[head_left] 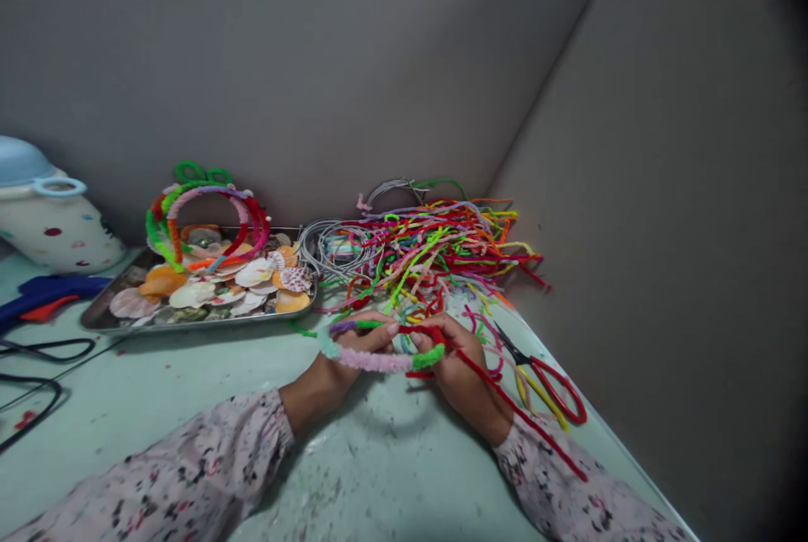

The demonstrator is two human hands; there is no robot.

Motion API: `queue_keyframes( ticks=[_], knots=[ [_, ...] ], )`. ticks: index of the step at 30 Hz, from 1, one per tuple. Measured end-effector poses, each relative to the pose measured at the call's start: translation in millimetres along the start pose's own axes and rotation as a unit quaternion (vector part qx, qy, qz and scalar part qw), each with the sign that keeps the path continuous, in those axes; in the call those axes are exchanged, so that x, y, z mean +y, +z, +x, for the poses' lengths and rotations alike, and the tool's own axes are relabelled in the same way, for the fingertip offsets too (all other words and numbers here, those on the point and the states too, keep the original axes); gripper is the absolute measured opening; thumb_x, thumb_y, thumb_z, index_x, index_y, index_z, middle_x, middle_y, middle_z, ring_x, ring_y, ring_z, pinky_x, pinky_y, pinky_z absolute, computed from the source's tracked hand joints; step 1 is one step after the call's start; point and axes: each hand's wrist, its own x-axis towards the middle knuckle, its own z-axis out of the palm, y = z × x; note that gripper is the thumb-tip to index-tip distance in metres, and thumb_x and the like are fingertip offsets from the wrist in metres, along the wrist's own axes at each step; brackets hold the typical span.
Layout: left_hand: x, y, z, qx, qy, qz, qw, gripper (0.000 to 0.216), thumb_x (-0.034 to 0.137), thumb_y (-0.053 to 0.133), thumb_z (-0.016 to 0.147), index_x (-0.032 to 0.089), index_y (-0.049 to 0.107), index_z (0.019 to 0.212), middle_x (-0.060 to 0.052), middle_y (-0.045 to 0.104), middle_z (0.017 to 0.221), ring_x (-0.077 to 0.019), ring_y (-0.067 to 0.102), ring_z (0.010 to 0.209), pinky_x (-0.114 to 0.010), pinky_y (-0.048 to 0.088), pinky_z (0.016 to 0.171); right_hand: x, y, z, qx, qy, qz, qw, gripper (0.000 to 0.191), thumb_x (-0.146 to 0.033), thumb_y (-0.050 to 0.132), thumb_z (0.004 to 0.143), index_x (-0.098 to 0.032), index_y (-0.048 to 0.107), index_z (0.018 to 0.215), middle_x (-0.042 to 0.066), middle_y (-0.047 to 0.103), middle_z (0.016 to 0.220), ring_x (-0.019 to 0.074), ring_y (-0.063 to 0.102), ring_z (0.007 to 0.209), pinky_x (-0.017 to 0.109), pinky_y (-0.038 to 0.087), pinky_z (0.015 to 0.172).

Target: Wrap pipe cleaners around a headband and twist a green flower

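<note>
Floral sleeves, head view: pale cuffs with a dark-and-pink print, the left sleeve (189, 475) and the right sleeve (568, 491) reaching in low over the pale green desk (379, 491).
Fuzzy ring: a headband-like loop wrapped in soft chenille of mint, purple, green, pale pink and red, the ring (375, 363) held above the desk between both hands, its pink arc toward the camera.
Red stem: a long, fuzzy red chenille stem (523, 411) meets the ring's far right part and trails from the right hand across the wrist and sleeve.
Left-hand fingers: the left hand (357, 344) has its thumb on top of the ring's far side, pinching it just left of the red; the other fingers are mostly hidden below.
Right-hand fingers: the right hand (460, 365) pinches the red stem against the ring between thumb and index finger; the green section passes just in front, and how the remaining fingers curl cannot be told.
Winding well: the step looks like coiling red onto the ring. A firm left pinch should stop the loop turning; snug, touching turns with light, even tension should hide gaps, and the trailing length wants to hang free of the sleeve.
</note>
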Motion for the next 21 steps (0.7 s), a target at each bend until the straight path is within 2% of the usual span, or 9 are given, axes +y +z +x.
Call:
queue_keyframes(
  ticks=[5, 10, 21],
  knots=[
    [5.7, 0.8, 1.0, -0.004, -0.019, 0.030, 0.999, 0.032, 0.045, 0.064, 0.075, 0.014, 0.059, 0.068, 0.002, 0.049, 0.056, -0.0077, 0.042, 0.047, -0.022, 0.030, 0.044, -0.1, 1.4, 0.4, 0.001, 0.022, 0.021, 1.000, 0.010, -0.029, 0.064, 0.080, -0.018, 0.063, 0.081, -0.001, 0.059, 0.072, 0.0124, 0.052, 0.064, 0.022, 0.042, 0.056],
    [15.3, 4.0, -0.6, 0.009, -0.024, 0.038, 0.999, 0.033, 0.045, 0.066, 0.071, 0.013, 0.062, 0.077, 0.002, 0.052, 0.056, -0.0081, 0.045, 0.047, -0.021, 0.033, 0.045, 2.3, 1.5, 0.4, 0.001, 0.026, 0.035, 0.999, 0.010, -0.028, 0.066, 0.078, -0.018, 0.063, 0.081, -0.001, 0.059, 0.071, 0.0117, 0.051, 0.061, 0.022, 0.041, 0.055],
    [15.7, 4.9, -1.8, 0.013, -0.023, 0.043, 0.999, 0.034, 0.046, 0.065, 0.072, 0.013, 0.063, 0.077, 0.002, 0.052, 0.055, -0.0075, 0.044, 0.045, -0.021, 0.032, 0.044, -1.8, 1.9, 0.5, -0.015, 0.041, 0.083, 0.996, 0.012, -0.030, 0.065, 0.078, -0.019, 0.061, 0.082, -0.002, 0.056, 0.070, 0.0099, 0.046, 0.057, 0.021, 0.037, 0.051]
  ],
)
